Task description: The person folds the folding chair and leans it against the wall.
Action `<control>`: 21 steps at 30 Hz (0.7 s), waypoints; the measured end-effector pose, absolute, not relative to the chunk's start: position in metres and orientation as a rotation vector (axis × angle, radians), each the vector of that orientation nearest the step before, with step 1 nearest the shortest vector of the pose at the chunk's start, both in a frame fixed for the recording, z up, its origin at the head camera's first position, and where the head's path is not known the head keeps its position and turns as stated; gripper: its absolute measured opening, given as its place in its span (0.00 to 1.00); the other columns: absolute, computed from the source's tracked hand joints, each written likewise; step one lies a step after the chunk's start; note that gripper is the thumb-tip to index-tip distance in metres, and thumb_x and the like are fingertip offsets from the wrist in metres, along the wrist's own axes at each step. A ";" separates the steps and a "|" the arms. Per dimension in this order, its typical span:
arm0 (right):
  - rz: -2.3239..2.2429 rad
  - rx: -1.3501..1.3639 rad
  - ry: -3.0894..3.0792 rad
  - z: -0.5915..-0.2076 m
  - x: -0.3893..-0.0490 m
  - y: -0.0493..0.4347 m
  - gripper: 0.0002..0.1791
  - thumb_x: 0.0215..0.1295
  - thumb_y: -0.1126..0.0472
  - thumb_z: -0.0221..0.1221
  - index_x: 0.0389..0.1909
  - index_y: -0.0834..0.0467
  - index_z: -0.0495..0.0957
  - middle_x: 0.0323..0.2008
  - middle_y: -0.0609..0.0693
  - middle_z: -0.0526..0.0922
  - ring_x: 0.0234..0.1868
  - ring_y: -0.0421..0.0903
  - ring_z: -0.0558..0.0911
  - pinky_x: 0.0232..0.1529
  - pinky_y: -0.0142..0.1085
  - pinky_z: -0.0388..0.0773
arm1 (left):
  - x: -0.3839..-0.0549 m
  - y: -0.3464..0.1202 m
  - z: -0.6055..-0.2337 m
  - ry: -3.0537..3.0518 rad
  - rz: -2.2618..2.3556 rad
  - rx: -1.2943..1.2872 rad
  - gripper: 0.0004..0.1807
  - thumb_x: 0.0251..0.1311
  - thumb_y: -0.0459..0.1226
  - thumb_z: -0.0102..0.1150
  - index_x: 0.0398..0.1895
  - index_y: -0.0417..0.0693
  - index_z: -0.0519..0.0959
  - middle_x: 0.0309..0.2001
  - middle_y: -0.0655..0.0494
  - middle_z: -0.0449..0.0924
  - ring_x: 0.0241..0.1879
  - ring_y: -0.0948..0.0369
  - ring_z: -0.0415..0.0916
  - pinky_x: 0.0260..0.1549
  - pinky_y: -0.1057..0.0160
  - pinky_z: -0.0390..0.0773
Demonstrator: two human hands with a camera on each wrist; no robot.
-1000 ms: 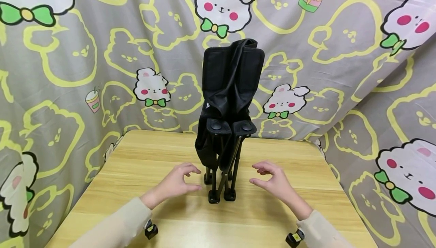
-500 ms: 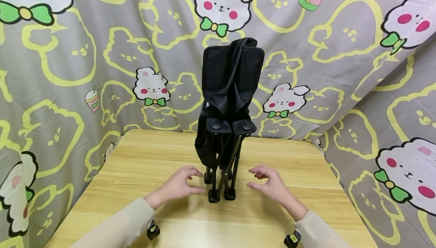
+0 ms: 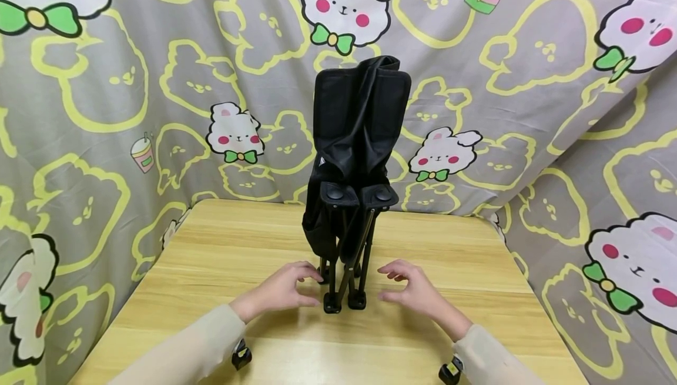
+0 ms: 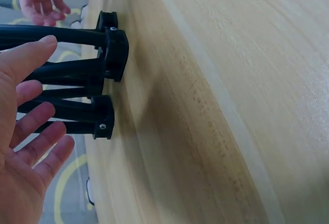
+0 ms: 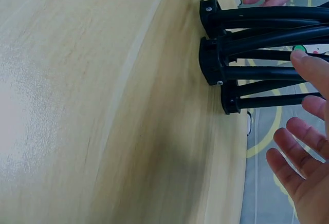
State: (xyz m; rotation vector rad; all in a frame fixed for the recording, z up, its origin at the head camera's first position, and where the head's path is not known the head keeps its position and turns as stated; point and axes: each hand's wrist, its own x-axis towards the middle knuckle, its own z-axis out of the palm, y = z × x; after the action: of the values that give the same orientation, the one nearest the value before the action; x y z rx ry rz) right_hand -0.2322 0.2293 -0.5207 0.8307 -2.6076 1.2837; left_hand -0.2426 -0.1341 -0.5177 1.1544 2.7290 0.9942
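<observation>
A folded black camping chair stands upright at the middle of the table, its fabric bunched above thin metal legs that end in black plastic feet. My left hand is just left of the lower legs, thumb and fingers spread apart and holding nothing. On the other side my right hand faces the legs in a similar pose, with a slightly wider gap. Both wrist views show loosely bent fingers beside the legs. The chair's back side is hidden in the head view.
The wooden table reaches back to a grey curtain printed with white and yellow cartoon animals, which also hangs at both sides. A small black device sits under the left wrist, another device under the right.
Both hands have moved inward, closer to the chair's lower legs, and slightly down. The chair has stayed in place.
</observation>
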 end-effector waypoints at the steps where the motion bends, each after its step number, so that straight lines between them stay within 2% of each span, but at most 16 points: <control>1: 1.284 0.846 -2.616 -0.521 -0.233 0.229 0.26 0.52 0.62 0.83 0.53 0.60 0.88 0.51 0.58 0.90 0.47 0.61 0.88 0.51 0.48 0.89 | -0.243 -0.134 -0.517 2.723 0.978 1.165 0.23 0.59 0.42 0.82 0.56 0.44 0.88 0.57 0.52 0.88 0.57 0.52 0.85 0.61 0.49 0.85; 5: 1.261 0.908 -2.643 -0.524 -0.234 0.227 0.27 0.53 0.60 0.82 0.54 0.62 0.87 0.52 0.56 0.89 0.49 0.66 0.87 0.54 0.54 0.88 | -0.245 -0.132 -0.517 2.691 0.929 1.181 0.24 0.60 0.43 0.81 0.57 0.44 0.88 0.58 0.53 0.87 0.59 0.53 0.84 0.64 0.49 0.84; 12: 1.220 0.976 -2.668 -0.528 -0.235 0.222 0.29 0.54 0.57 0.82 0.55 0.65 0.86 0.53 0.55 0.89 0.51 0.63 0.86 0.55 0.54 0.87 | -0.250 -0.128 -0.517 2.661 0.876 1.203 0.23 0.60 0.43 0.81 0.56 0.46 0.89 0.59 0.56 0.87 0.60 0.55 0.84 0.66 0.50 0.82; 21: 1.177 1.130 -2.608 -0.539 -0.232 0.214 0.22 0.54 0.65 0.81 0.50 0.64 0.88 0.50 0.58 0.89 0.52 0.54 0.88 0.59 0.47 0.87 | -0.248 -0.124 -0.524 2.618 0.847 1.236 0.21 0.60 0.39 0.80 0.56 0.46 0.88 0.59 0.54 0.87 0.60 0.55 0.84 0.66 0.51 0.82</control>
State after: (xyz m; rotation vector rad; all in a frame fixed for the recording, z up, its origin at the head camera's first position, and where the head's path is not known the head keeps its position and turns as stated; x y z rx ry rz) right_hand -0.2323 0.2144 -0.5385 1.1301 -2.6083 1.1770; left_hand -0.2478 -0.1240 -0.5236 1.2357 2.6180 0.8472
